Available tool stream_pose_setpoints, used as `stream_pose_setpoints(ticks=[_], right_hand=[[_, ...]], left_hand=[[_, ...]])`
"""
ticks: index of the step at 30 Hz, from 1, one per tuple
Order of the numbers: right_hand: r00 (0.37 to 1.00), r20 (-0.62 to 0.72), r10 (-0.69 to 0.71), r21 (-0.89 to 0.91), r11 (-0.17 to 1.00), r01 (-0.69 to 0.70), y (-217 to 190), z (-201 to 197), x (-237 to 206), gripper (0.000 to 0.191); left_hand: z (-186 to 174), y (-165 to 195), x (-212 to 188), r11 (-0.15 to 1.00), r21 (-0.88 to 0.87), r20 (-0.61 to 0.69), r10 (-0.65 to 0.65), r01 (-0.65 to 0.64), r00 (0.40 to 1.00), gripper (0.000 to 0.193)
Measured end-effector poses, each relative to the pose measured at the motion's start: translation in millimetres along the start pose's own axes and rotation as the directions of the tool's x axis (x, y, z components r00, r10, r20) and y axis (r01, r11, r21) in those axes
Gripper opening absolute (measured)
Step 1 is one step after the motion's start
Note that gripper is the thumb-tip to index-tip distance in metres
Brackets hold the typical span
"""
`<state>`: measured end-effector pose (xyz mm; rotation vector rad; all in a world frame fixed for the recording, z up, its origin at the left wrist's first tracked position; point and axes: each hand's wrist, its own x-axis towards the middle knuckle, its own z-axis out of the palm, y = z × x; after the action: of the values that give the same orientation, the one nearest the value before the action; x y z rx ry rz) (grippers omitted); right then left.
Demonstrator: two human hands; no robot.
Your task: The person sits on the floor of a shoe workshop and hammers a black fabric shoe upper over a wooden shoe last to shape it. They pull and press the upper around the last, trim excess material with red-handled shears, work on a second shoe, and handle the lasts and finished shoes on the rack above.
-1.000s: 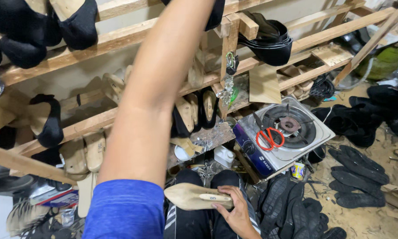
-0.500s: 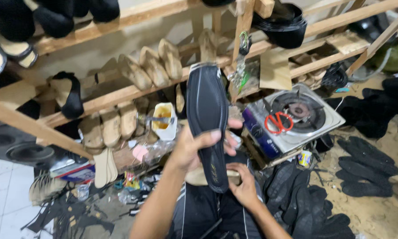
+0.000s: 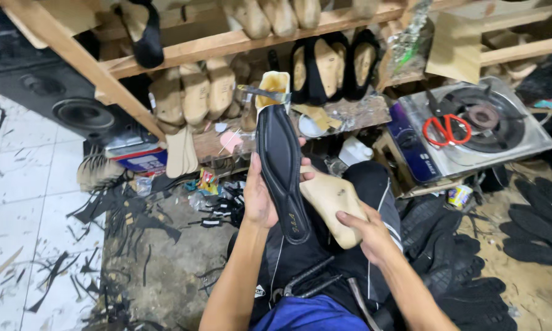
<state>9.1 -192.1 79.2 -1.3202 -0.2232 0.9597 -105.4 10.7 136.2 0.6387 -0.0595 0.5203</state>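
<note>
Over my lap, my left hand [image 3: 260,199] fingers clasp the long black moulded shoe sole [image 3: 282,165], seemingly light and flexible, best gripped mid-length; my right hand [image 3: 365,233] fingers grip the rigid beige wooden last [image 3: 328,199].

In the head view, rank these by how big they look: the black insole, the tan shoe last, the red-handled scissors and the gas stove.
1. Gas stove, though it lies farther off.
2. Black insole, in the left hand.
3. Tan shoe last, in the right hand, partly hidden by the insole, so 2 and 3 are unsure.
4. Red-handled scissors.
</note>
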Motion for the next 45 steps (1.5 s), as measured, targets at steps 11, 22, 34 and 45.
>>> stream_pose_setpoints(ticks=[11,22,34,45], right_hand=[[0.889,-0.177,-0.423,-0.267,0.890,0.370,21.3,23.9,-60.6,0.049],[0.850,-0.183,-0.495,-0.373,0.834,0.405,32.6,26.6,-73.7,0.051],[0.774,-0.138,-0.618,-0.558,0.694,0.455,16.3,50.5,-84.5,0.064],[0.908,0.167,-0.385,0.012,0.921,0.389,-36.7,30.6,-56.6,0.065]], left_hand=[[7.2,-59.5,-4.7,0.996,0.083,-0.177,0.043,-0.029,0.983,0.066],[28.4,-63.5,-7.5,0.993,0.119,-0.009,-0.025,0.026,1.000,0.070],[34.0,-58.3,-11.2,0.995,0.092,-0.027,-0.030,0.032,0.999,0.069],[-29.2,-60.6,63.1,0.907,-0.403,-0.136,-0.186,0.118,0.973,0.071]])
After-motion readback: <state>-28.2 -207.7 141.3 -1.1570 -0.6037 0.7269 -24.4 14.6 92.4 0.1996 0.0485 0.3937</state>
